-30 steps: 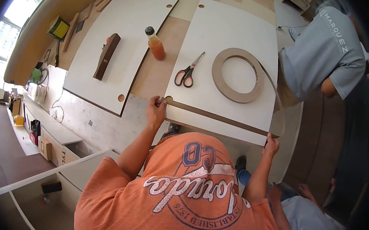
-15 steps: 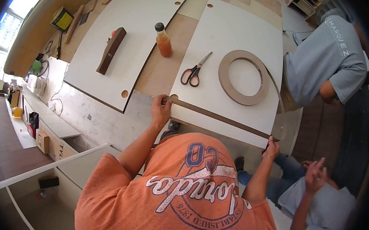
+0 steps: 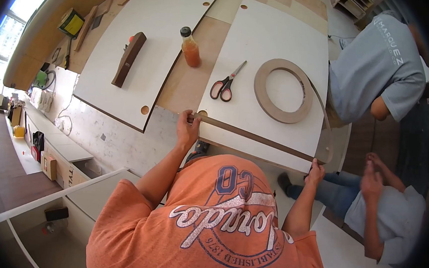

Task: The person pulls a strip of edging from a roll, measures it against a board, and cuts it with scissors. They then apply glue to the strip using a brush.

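A brown edging strip [image 3: 254, 137] is stretched across the near end of the right white panel [image 3: 241, 41]. Its left end is pinched in my left hand [image 3: 188, 128], beside a round hole near the panel's corner. At the right corner my right hand [image 3: 314, 173] has its fingers closed on the strip. From there the strip curves back up to a flat roll of edging [image 3: 283, 91] lying on the panel. Scissors [image 3: 227, 82] with black and red handles lie left of the roll, their blades pointing away from me.
The left white panel [image 3: 99, 71] carries a long wooden block [image 3: 129, 60]. Between the panels stands a bottle of orange liquid [image 3: 190, 47]. A tin [image 3: 71, 23] is at the far left. One person [image 3: 378, 66] bends at the right; another [image 3: 388, 211] is at the lower right.
The view has shifted slightly, then steadied. Both my hands keep their hold on the strip. The person at the lower right has moved rightward, hands now together.
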`<state>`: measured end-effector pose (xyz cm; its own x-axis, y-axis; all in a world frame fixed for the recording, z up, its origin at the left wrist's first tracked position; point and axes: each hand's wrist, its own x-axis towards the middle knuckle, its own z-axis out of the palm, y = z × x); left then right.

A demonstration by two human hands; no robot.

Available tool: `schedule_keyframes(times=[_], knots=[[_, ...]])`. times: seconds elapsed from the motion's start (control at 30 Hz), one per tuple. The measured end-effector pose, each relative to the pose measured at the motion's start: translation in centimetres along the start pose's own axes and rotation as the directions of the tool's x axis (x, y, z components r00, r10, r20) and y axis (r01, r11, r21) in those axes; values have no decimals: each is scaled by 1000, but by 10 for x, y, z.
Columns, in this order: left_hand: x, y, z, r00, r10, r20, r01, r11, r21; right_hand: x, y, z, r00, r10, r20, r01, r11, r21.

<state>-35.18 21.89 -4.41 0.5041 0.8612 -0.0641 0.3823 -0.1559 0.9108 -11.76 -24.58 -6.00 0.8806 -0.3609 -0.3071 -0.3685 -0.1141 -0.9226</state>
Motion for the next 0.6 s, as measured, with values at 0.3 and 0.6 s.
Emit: schedule_keyframes(times=[0.3, 0.6], knots=[[2, -5, 2, 1000, -9, 20, 8, 1000, 9, -5, 2, -1, 998, -63, -23, 62, 996, -57], [1, -2, 2, 1000, -2, -16, 3, 1000, 31, -3, 11, 5, 994, -98, -49, 98, 995, 17]])
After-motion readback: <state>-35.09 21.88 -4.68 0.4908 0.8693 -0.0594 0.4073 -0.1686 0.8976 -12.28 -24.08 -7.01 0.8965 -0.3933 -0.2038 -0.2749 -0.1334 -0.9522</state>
